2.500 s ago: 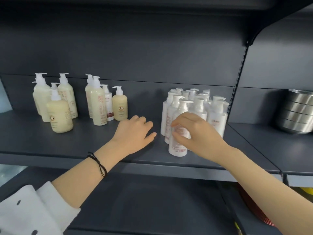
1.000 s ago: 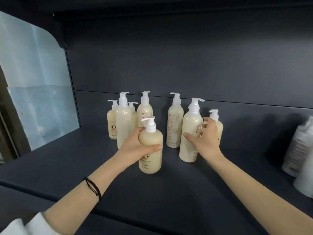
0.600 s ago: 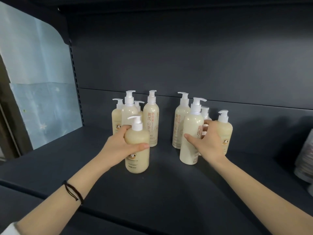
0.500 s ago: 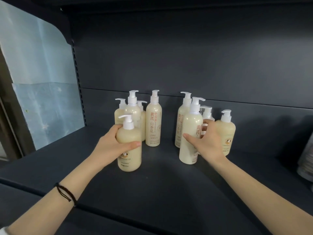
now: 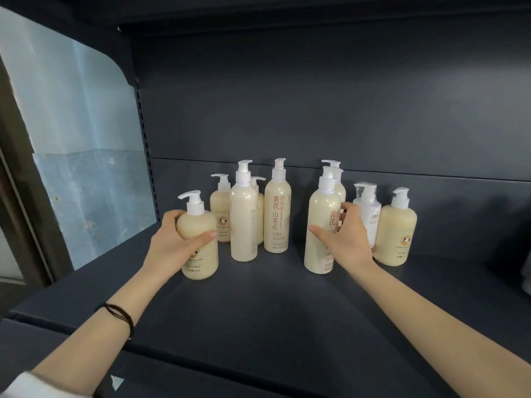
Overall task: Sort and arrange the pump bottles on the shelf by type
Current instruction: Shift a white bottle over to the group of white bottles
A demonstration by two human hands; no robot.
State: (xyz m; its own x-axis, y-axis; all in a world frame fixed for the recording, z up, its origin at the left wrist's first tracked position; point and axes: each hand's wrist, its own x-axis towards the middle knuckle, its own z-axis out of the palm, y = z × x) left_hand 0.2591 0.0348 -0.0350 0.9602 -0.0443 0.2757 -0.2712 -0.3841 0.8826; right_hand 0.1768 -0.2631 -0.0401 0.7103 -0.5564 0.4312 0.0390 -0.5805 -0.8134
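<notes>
Head view: left hand [image 5: 169,245] grips squat bottle [image 5: 201,261]; right hand [image 5: 346,239] grips tall bottle [image 5: 319,214], partly hiding its label.

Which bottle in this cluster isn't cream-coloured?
The white bottle, just behind the right hand, left of the squat cream bottle at far right. Every other bottle is cream.

Rear tall bottle [image 5: 340,187]: only the pump and one shoulder showed behind the front tall bottle [image 5: 320,225]. Squat bottle [image 5: 260,214] at 12 o'clock of the left tall bottle [image 5: 243,219] was mostly screened. White bottle [image 5: 369,214]: lower left was covered by the right hand [image 5: 344,239]. Left hand [image 5: 169,245]: fingers ran out of sight behind the held bottle [image 5: 198,248]. Pale object [image 5: 527,271] was cut by the frame edge at 3 o'clock and not identifiable. Sleeve [image 5: 26,386] was cropped at 7 o'clock. Small label print was unreadable.
</notes>
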